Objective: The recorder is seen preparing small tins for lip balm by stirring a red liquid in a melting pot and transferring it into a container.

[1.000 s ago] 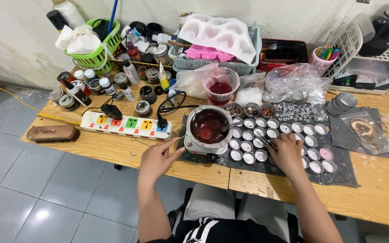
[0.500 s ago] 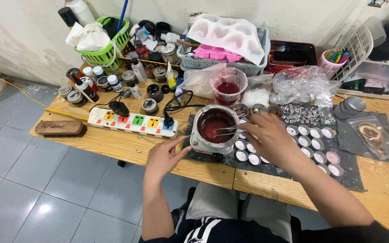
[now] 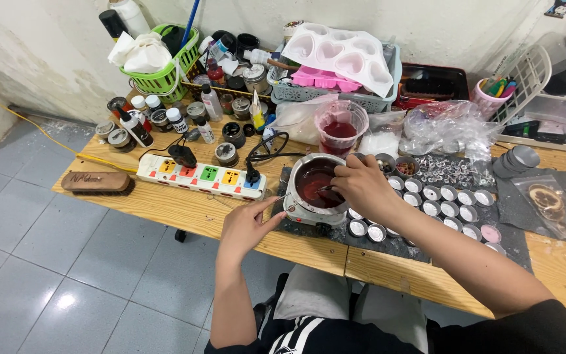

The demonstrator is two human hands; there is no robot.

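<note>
The step in hand looks like stirring or dipping in melted red wax. The right hand [image 3: 361, 187] reaches left across the desk [image 3: 185, 213] and hangs over the small metal pot [image 3: 314, 183], fingers pinched on a thin metal tool [image 3: 324, 190] whose tip sits in the dark red liquid. The pot stands on a little round heater near the desk's near edge, just right of the white power strip [image 3: 198, 176].

The left hand [image 3: 247, 226] rests at the near edge, left of the pot, with its fingers half curled; its forefinger and thumb point toward a thin rod-like handle [image 3: 282, 196] jutting from the pot, though whether they grip it or only touch it I cannot tell.

Right of the pot lie rows of small round metal cups [image 3: 440, 203] on a dark mat, most of them pale inside. Farther back stands a clear cup of red liquid [image 3: 340, 128].

As a judgement, the next move calls for a steady pot and a slow, level carry of the wax toward the cups without drips.
</note>
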